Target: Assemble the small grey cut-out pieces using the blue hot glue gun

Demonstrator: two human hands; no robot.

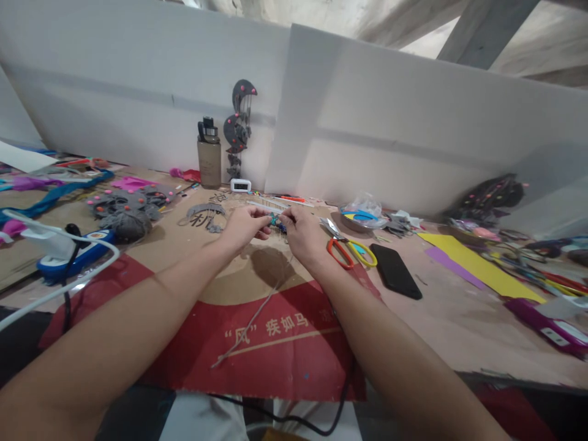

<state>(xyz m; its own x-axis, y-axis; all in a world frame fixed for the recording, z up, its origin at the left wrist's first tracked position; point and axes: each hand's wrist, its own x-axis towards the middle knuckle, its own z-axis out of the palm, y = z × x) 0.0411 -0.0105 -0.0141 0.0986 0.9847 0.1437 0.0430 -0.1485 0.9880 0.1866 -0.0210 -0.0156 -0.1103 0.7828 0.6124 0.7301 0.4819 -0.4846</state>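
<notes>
My left hand and my right hand meet over the middle of the cardboard. Pinched between the fingertips of both is a small blue-green piece; its exact kind is too small to make out. A thin grey yarn strand trails from near my right hand down across the red printed part of the cardboard. Just right of my right hand lie scissors with red and yellow handles. Left of my left hand rests a grey crescent-shaped piece with threads.
A black phone lies beyond the scissors. At the back stand a bottle and a small white clock. A blue power strip with a white cable sits left, near grey yarn. Yellow paper lies right.
</notes>
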